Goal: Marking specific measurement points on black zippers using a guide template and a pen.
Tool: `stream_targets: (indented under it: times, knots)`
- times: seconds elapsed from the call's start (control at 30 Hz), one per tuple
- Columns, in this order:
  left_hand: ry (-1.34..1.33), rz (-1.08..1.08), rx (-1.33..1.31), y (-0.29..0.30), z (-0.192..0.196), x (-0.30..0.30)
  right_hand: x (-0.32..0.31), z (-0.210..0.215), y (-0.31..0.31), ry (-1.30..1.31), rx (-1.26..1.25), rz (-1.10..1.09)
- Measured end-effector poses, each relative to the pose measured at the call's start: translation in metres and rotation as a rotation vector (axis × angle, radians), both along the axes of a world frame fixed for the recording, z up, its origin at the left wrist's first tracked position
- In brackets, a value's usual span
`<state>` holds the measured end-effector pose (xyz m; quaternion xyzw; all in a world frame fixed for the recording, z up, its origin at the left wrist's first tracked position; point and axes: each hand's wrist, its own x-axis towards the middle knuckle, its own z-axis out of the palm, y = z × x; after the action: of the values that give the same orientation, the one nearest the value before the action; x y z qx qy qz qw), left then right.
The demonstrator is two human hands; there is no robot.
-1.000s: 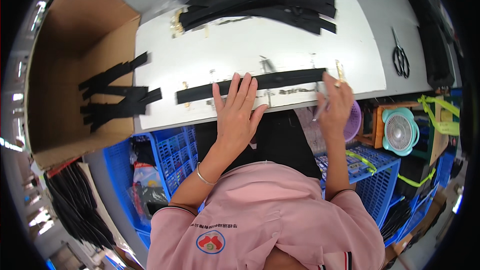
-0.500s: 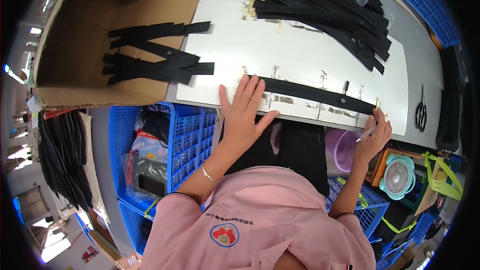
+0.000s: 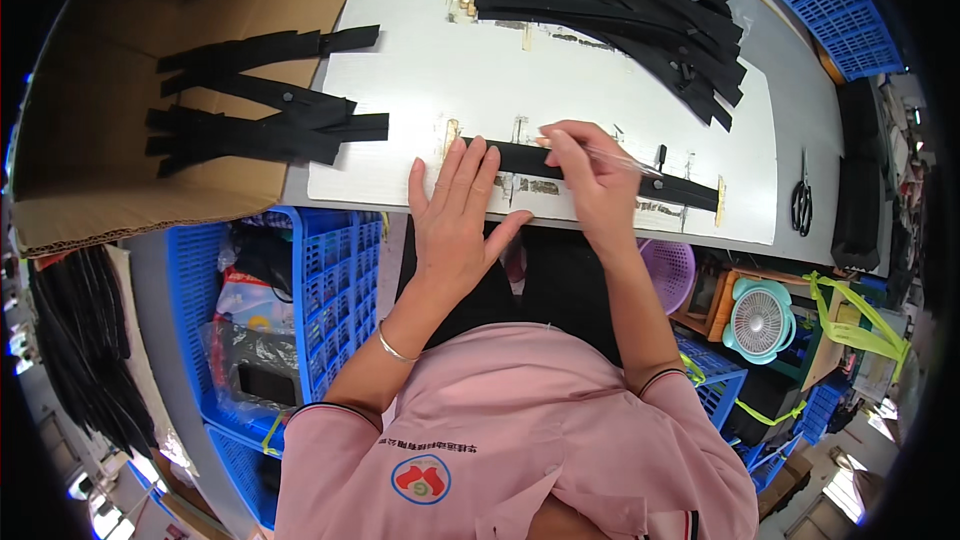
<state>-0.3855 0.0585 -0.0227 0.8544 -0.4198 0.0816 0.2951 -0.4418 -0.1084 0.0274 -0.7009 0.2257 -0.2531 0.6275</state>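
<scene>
A black zipper [image 3: 692, 194] lies lengthwise along the near edge of a white board [image 3: 420, 60]. My left hand [image 3: 455, 220] is spread flat, its fingertips pressing the zipper's left end. Over the zipper's middle, my right hand [image 3: 598, 185] pinches a slim clear pen [image 3: 618, 159]; its writing tip is hard to make out by the fingertips. Dark marks and small tan strips show on the board around the zipper. Farther back, a pile of black zippers [image 3: 610, 10] sits partly under clear plastic. More black zippers [image 3: 255, 135] overlap at the left.
An open cardboard box [image 3: 240, 0] stands at the left, with zippers reaching over its edge. Black scissors [image 3: 801, 202] lie right of the board. Blue crates [image 3: 330, 290] stand below the table at left, and a teal fan [image 3: 758, 320] is at lower right.
My right hand has moved left with the pen, from the zipper's right end to its middle. My left hand stays on the left end. The whole view has shifted slightly.
</scene>
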Motion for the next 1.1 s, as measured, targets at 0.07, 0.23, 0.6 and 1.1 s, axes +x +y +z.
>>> stream_targets:
  times: [0.07,0.23,0.6,1.1]
  knots:
    - [0.012,-0.007,-0.005,-0.001,0.003,-0.001,0.007,-0.016,-0.001,0.068,-0.063,-0.007]
    - [0.029,-0.008,-0.042,0.000,0.000,0.000,0.009,-0.026,0.001,0.179,-0.225,-0.022]
    - [0.030,-0.013,-0.049,0.001,-0.002,0.000,0.012,-0.029,0.003,0.076,-0.409,0.004]
    - [-0.003,0.003,-0.002,-0.003,-0.003,-0.001,0.005,-0.032,-0.004,0.058,-0.545,0.121]
